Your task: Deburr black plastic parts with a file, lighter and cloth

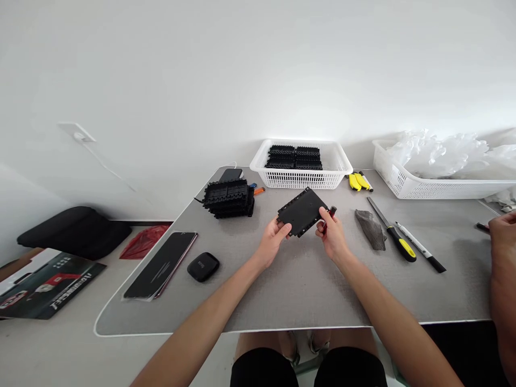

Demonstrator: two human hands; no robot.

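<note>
one flat black plastic panel with toothed edges (303, 211), held above the grey table (306, 279); left hand (273, 241) pinching its near-left corner, right hand (331, 232) pinching its right edge, a dark red pen-like tool (332, 210) also in that grip. beyond: one white perforated plastic basket (300, 179) of black parts (295, 157).

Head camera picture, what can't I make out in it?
- Underside of the black plate, head view: faces away from the camera.
- Lower end of the red tool, head view: behind the right hand.
- Right-hand basket, head view: cloudy bags hide its bottom; the right edge cuts it off.
- Another person's hand, head view: cut by the right edge.
- Lettering on the small black case, head view: too small.
</note>
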